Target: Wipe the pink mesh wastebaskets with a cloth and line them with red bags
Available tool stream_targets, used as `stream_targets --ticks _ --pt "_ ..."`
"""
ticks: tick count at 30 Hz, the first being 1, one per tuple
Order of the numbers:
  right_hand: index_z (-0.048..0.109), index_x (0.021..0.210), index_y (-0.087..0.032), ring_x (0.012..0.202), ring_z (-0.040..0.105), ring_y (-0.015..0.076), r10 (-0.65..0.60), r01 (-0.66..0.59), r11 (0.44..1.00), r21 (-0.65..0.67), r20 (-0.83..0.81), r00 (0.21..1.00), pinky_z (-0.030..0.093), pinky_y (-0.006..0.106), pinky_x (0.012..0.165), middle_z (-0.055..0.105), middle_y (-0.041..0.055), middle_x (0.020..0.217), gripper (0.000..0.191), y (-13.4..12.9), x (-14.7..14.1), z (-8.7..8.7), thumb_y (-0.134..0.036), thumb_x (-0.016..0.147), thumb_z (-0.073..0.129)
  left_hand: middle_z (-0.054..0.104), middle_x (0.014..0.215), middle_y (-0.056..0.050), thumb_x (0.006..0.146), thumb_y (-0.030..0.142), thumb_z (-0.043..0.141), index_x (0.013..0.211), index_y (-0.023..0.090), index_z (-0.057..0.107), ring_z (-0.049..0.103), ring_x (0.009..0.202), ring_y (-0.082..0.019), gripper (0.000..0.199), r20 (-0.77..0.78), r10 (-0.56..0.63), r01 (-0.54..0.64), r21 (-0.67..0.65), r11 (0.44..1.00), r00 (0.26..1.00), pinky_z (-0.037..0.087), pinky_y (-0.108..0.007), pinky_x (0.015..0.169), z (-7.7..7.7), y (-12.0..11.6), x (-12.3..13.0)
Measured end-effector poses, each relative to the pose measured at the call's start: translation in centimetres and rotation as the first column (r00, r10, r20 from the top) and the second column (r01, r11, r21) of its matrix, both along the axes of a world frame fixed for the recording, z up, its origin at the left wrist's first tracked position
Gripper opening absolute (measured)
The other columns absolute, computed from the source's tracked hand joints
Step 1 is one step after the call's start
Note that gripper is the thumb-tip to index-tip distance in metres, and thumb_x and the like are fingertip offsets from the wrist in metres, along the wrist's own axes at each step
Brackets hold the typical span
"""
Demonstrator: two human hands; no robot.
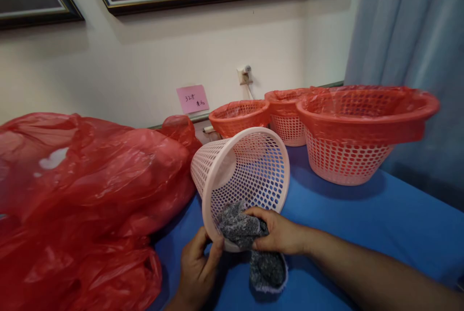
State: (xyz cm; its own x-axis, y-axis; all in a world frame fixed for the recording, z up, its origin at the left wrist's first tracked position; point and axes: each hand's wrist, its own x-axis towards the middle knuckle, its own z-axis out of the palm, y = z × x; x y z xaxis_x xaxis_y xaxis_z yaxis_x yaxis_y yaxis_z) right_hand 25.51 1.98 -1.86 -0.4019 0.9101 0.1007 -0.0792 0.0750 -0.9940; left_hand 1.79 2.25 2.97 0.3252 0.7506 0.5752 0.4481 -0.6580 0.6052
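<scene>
A pale pink perforated plastic basket (217, 170) is tipped on its side, its mouth toward me. My left hand (199, 262) pinches the lower left of its rim between thumb and fingers. In my right hand (277, 231) is a bunched dark grey speckled cloth (241, 226), pressed against the inside of the basket near the lower rim. One end of the cloth, with a pale fuzzy edge, hangs below the hand outside the basket.
Large red plastic bags (108, 185) fill the left of the blue table (333, 233). Behind stand three baskets lined with red bags, the largest basket (348, 156) at right. A pink note (193, 99) and a socket (245, 76) are on the wall; a blue curtain (406, 59) hangs at right.
</scene>
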Motion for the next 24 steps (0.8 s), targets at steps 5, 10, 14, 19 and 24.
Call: stream_targets --ticks 5,10,14,19,24 --pt "0.065 0.121 -0.021 0.095 0.068 0.0185 -0.005 0.002 0.998 -0.065 -0.04 0.999 0.053 0.032 0.089 0.073 -0.0011 0.105 0.063 0.5 0.7 0.1 -0.017 0.06 0.079 0.082 0.087 -0.005 0.089 0.037 0.075 0.095 0.019 0.074 0.078 0.073 -0.021 0.019 -0.009 0.012 -0.012 -0.018 1.0 1.0 0.064 -0.028 0.067 -0.3 -0.4 1.4" --pt "0.064 0.125 -0.023 0.095 0.068 0.0181 -0.007 0.006 1.0 0.015 0.049 0.999 0.055 0.032 0.089 0.071 -0.001 0.106 0.062 0.5 1.0 0.5 -0.013 0.065 0.073 0.074 0.072 -0.001 0.091 0.038 0.074 0.086 0.02 0.072 0.069 0.06 -0.016 0.018 0.019 0.001 -0.001 0.0 1.0 1.0 0.059 -0.024 0.058 -0.9 -1.0 1.8" --pt "0.069 0.124 -0.026 0.107 0.064 0.0206 -0.208 0.069 0.953 0.294 0.473 0.856 0.051 0.034 0.099 0.066 0.0029 0.116 0.063 0.3 2.7 1.2 -0.001 0.066 0.065 0.067 0.071 0.002 0.09 0.034 0.076 0.084 0.021 0.067 0.063 0.061 -0.013 0.017 0.134 0.051 -0.066 0.109 0.992 0.99 0.056 -0.022 0.06 -1.5 -0.7 1.2" --pt "0.067 0.133 -0.023 0.113 0.061 0.0256 -0.55 0.296 0.835 0.463 0.698 0.46 0.048 0.039 0.102 0.059 0.0122 0.123 0.059 0.9 5.6 2.7 0.001 0.082 0.052 0.059 0.07 0.005 0.088 0.035 0.079 0.086 0.021 0.066 0.059 0.062 -0.011 0.019 0.26 0.113 -0.133 0.06 0.989 0.959 0.054 -0.021 0.062 -1.3 -0.3 0.7" --pt "0.065 0.134 -0.021 0.11 0.062 0.027 -0.554 0.344 0.832 0.436 0.694 0.46 0.05 0.043 0.099 0.057 0.0144 0.125 0.056 0.8 4.7 2.6 -0.001 0.083 0.054 0.058 0.071 0.004 0.088 0.037 0.079 0.088 0.021 0.067 0.06 0.064 -0.012 0.02 0.29 0.107 -0.104 -0.027 0.994 0.951 0.055 -0.022 0.063 -0.9 -0.4 0.7"
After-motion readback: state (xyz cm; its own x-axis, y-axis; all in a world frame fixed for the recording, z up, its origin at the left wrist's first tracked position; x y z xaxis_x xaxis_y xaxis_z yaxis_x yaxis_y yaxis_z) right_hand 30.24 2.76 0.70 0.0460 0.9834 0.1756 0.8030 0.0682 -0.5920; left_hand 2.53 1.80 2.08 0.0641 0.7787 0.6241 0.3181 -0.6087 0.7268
